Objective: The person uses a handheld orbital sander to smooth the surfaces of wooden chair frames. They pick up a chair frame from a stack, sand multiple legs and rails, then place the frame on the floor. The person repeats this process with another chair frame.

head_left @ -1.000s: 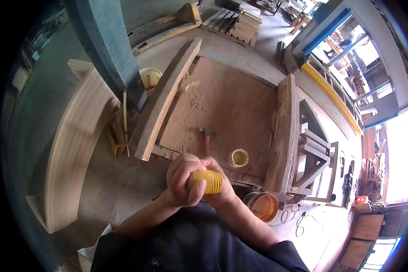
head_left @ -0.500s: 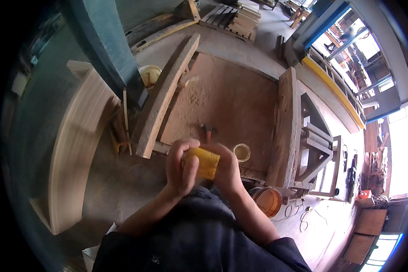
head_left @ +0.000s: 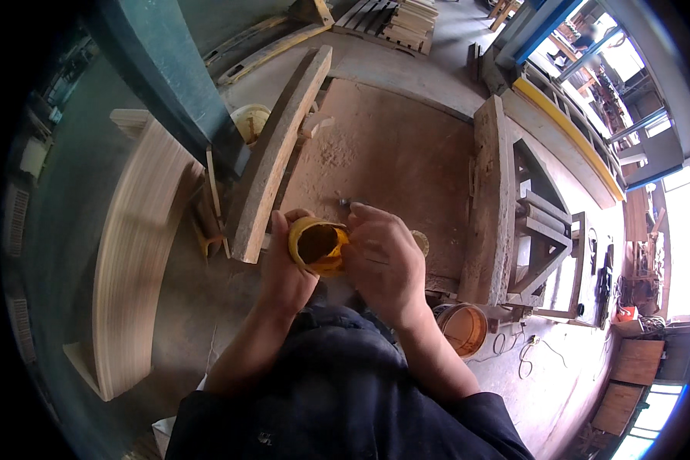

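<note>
My left hand [head_left: 285,264] is wrapped round a small yellow pot [head_left: 303,264] whose open mouth is tilted up, showing a dark inside and an orange-yellow smear along the rim. At the pot's right rim my right hand [head_left: 391,264] has its fingers bent and closed. Whether they pinch the rim or some small thing is hidden. Just beyond the hands a hammer's head [head_left: 345,202] lies on the brown board [head_left: 406,153], its handle covered by my right hand. A pale round cup [head_left: 421,243] shows partly behind that hand.
Thick timber beams [head_left: 284,161] flank the board; another beam [head_left: 487,207] stands right. Sawdust [head_left: 337,149] lies on the board. A curved wooden panel [head_left: 134,253] and green post [head_left: 165,69] are left. An orange-lined bucket [head_left: 464,330] and cables [head_left: 527,356] are at lower right.
The yellow pot has moved slightly left and turned, so its mouth now faces up. My right hand has shifted from around its side to the right rim, covering the hammer's handle.
</note>
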Demonstrator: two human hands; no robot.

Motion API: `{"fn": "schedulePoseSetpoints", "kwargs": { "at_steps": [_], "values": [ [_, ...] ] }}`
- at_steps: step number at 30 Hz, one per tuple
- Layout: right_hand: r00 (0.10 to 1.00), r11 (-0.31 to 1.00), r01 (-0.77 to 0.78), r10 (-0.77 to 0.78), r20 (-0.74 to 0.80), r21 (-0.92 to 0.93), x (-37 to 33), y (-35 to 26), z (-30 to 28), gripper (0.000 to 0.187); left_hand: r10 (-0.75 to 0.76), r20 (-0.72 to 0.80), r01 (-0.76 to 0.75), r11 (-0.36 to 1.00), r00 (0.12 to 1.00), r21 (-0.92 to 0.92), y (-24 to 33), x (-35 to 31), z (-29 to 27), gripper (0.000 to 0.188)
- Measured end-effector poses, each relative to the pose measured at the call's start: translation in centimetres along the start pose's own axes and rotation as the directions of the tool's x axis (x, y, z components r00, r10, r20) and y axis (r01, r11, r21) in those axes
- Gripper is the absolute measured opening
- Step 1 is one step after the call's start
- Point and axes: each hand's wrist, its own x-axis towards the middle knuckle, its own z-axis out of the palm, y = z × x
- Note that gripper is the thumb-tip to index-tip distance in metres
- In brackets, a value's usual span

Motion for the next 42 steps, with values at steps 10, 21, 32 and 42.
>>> {"fn": "schedulePoseSetpoints", "kwargs": {
  "at_steps": [10,21,32,42],
  "values": [
    [0.827,0.710,0.458,-0.119,0.550,-0.535,4.2,-1.9,-1.2,0.022,-0.077,-0.064,0.092,0.957,0.995,0.275,0.5,0.2,1.3,0.064],
    [0.823,0.885,0.425,-0.291,0.488,-0.191,4.2,0.9,-0.9,0.019,0.069,-0.063,-0.046,0.949,0.996,0.312,0.6,0.8,1.0,0.055],
    [0.739,0.859,0.472,-0.508,-0.443,-0.198,1.6,-0.7,-7.5,0.018,-0.167,0.228,0.262,0.827,0.959,-0.498,1.0,1.2,-1.3,0.082],
    [0.937,0.895,0.333,-0.350,-0.003,-0.296,13.8,-3.4,-0.1,0.042,-0.031,0.360,0.242,0.794,0.932,-0.558,3.2,-0.9,-0.8,0.105]
  ]
}}
